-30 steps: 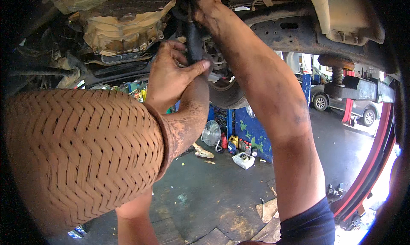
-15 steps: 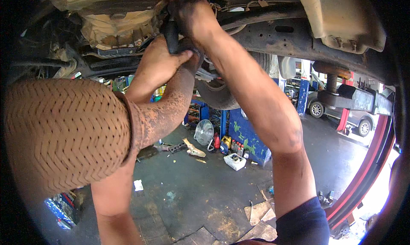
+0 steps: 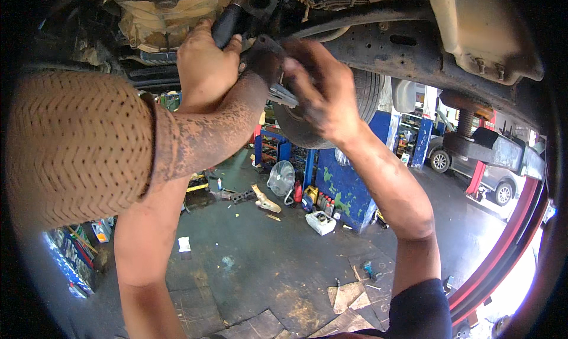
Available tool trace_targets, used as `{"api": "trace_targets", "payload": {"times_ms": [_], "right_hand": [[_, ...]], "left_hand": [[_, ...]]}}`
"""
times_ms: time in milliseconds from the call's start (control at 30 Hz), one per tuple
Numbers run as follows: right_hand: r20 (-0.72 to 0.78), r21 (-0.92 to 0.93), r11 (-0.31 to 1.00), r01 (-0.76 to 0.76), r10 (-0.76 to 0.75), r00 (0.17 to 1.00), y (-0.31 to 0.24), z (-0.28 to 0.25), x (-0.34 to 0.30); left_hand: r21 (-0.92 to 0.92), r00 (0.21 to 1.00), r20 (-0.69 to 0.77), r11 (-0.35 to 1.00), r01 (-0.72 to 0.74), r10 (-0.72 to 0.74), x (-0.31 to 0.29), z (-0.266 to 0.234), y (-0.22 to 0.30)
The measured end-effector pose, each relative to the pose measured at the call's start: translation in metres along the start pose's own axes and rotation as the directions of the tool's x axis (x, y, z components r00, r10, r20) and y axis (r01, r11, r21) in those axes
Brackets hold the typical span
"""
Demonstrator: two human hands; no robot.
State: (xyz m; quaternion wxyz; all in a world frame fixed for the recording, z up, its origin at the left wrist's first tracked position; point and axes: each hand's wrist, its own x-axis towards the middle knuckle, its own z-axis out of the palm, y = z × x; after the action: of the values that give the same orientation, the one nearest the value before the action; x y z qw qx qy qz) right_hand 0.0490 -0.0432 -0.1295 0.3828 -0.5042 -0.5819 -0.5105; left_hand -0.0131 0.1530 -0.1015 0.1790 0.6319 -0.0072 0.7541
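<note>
Overhead is a car's underside, with a rusty exhaust pipe (image 3: pixel 207 141) running up from a perforated brown heat-shielded section (image 3: pixel 83 144) at the left. My left hand (image 3: pixel 204 70) is closed round a black-handled tool (image 3: pixel 228 24), whose metal shaft reaches the top edge; its working end is out of sight. Right of the pipe's dark flanged end (image 3: pixel 266 55) is my right hand (image 3: pixel 331 87), smeared by motion. Its fingers are bent towards the flange, and whether they hold anything is unclear. A black ring-shaped bracket (image 3: pixel 260 0) hangs beside the tool.
A tyre (image 3: pixel 361 96) and a frame rail (image 3: pixel 408 49) lie beyond my right arm. A red lift post (image 3: pixel 503 256) stands at right, near a lift arm pad (image 3: pixel 464 141). On the floor are a fan (image 3: pixel 281 178), bottles (image 3: pixel 325 204), a white container (image 3: pixel 320 222) and cardboard (image 3: pixel 348 296).
My right hand has come down and right, away from the tool's upper part to beside the pipe flange. My left hand has shifted slightly left, still on the tool. The view has shifted a little.
</note>
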Motion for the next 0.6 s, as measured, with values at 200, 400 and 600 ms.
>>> {"api": "trace_targets", "payload": {"times_ms": [200,400,600], "right_hand": [[0.036,0.010,0.990,-0.144,0.144,0.989,0.056,0.073,0.085],[-0.020,-0.832,0.555,0.007,-0.042,0.999,0.114,0.109,0.174],[-0.643,-0.415,0.858,-0.303,-0.040,0.765,0.122,0.127,0.192]], "left_hand": [[-0.380,0.984,0.176,0.923,0.064,0.004,0.004,0.007,-0.013],[-0.398,0.993,0.097,0.917,-0.018,0.061,0.000,0.008,-0.013],[-0.394,0.987,0.116,0.918,-0.056,0.110,0.002,0.007,-0.017]]}}
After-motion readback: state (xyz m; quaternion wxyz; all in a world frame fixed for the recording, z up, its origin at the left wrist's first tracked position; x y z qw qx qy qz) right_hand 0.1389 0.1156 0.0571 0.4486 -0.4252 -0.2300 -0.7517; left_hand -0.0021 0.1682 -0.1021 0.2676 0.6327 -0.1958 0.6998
